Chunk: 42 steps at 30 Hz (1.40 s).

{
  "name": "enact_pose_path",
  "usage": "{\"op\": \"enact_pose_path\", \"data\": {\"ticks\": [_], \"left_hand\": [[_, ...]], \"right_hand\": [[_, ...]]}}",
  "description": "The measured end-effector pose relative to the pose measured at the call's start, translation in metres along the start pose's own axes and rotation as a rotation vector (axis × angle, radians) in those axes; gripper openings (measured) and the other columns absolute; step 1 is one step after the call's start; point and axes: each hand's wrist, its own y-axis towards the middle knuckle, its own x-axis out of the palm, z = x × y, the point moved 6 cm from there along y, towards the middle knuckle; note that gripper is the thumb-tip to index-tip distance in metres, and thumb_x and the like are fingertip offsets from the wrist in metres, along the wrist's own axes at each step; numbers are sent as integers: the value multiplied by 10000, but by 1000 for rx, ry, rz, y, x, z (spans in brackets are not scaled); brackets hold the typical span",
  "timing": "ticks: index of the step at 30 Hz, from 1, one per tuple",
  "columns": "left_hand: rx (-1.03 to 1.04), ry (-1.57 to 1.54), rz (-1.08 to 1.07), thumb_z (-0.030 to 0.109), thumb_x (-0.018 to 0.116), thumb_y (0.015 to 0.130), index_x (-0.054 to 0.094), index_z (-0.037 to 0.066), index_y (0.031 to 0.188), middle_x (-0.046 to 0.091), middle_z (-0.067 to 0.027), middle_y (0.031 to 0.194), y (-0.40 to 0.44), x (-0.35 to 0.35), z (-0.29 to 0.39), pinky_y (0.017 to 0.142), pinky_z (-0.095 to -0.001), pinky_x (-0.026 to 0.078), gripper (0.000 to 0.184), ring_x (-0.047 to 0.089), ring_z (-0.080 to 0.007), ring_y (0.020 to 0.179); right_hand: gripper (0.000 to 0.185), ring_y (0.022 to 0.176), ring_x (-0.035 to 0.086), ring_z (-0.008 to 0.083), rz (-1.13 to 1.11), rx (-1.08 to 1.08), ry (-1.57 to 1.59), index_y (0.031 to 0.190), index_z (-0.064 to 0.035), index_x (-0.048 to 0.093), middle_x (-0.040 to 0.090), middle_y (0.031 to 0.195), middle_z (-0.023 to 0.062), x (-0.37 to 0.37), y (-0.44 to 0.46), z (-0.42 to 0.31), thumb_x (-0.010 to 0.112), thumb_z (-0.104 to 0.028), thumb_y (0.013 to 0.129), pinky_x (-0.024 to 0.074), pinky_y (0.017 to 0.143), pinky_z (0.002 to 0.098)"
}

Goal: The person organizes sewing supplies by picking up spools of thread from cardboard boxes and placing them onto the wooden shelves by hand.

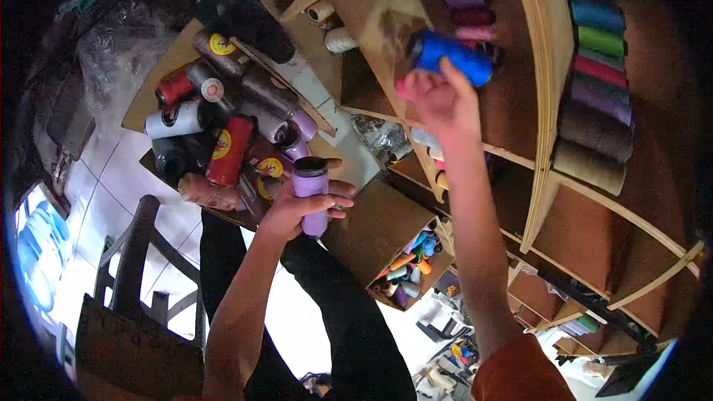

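Observation:
A purple thread spool with a dark top (pixel 312 204) is held upright in my left hand (pixel 297 204), its fingers wrapped around it. Up at the wooden shelf, my right hand (pixel 442 100) is raised beside a large blue thread spool (pixel 453 57), with the fingers at its lower side. Something small and pink (pixel 405 87) shows at those fingertips. Left of my left hand, a cardboard box (pixel 167 78) holds several spools, among them a red one (pixel 232 150) and a white one (pixel 177 119).
The wooden shelf (pixel 546 89) has rows of coloured spools, including a green one (pixel 601 41). A smaller box of small spools (pixel 405 267) sits lower down. A dark chair (pixel 137 252) stands at lower left, near the tiled floor (pixel 111 163).

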Motion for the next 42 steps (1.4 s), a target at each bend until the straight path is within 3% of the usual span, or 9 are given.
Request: {"op": "enact_pose_path", "data": {"ticks": [8, 10, 12, 17, 19, 24, 30, 33, 42], "left_hand": [[20, -83, -14, 50, 648, 749, 337, 25, 1321, 570, -229, 1114, -2, -15, 1, 783, -384, 530, 652, 628, -287, 928], [-24, -60, -65, 29, 652, 740, 342, 18, 1318, 567, -234, 1123, -2, -2, 4, 782, -376, 531, 656, 629, -284, 923], [-9, -72, -117, -18, 661, 713, 358, -3, 1310, 566, -234, 1130, 6, 10, 14, 778, -369, 530, 670, 631, -276, 913], [-33, -120, -179, -53, 664, 696, 384, -16, 1294, 571, -228, 1132, 9, 23, 8, 797, -346, 517, 661, 634, -245, 908], [-32, -115, -189, -49, 673, 696, 390, -12, 1291, 575, -224, 1127, 12, 23, 6, 802, -337, 513, 660, 635, -234, 909], [-27, -88, -167, -20, 703, 697, 408, -1, 1281, 590, -212, 1106, 16, 17, 8, 799, -323, 512, 655, 632, -219, 921], [-27, 0, -130, -8, 730, 677, 432, 7, 1261, 604, -177, 1091, 16, 15, 11, 796, -319, 511, 655, 622, -221, 951], [5, 17, -111, 5, 747, 662, 437, 20, 1259, 612, -158, 1074, 18, 10, 8, 806, -336, 507, 672, 609, -230, 988], [11, -350, -87, 365, 594, 851, 405, 49, 1294, 584, -119, 1036, 19, 2, 1, 779, -343, 490, 576, 594, -210, 843]], "right_hand": [[333, 912, 584, 266, 342, -216, 54, 1007, -7, 551, 582, 953, 114, -35, 136, -89, 712, -84, 725, 522, 805, 413], [385, 897, 582, 247, 222, -757, -855, 1036, -16, 548, 576, 976, 108, -51, 143, -126, 719, -149, 717, 522, 796, 380], [447, 891, 578, 233, 82, -904, -1230, 1066, -21, 545, 572, 992, 105, -75, 178, -144, 728, -214, 706, 515, 794, 355], [550, 940, 569, 237, 329, -562, -1150, 1123, -27, 535, 573, 1017, 113, -77, 194, -160, 738, -311, 698, 475, 823, 366], [588, 967, 560, 241, 682, -534, -1703, 1122, -24, 533, 574, 1034, 114, -139, 246, -206, 774, -290, 656, 456, 843, 377], [666, 1009, 546, 251, 99, -922, -1582, 1133, -26, 524, 573, 1070, 127, -71, 194, -164, 831, -214, 573, 433, 887, 383], [766, 1087, 495, 261, -53, -837, -1215, 1197, -61, 481, 539, 1144, 124, -79, 216, -162, 843, -192, 535, 392, 958, 384], [856, 1180, 432, 267, 17, -914, -1644, 1258, -94, 440, 487, 1242, 111, -62, 203, -164, 850, -274, 528, 334, 1026, 400], [457, 1020, 557, 241, 279, -566, -1564, 1188, -75, 525, 585, 1127, 96, -3, 134, -119, 613, -331, 820, 405, 940, 364]]}}
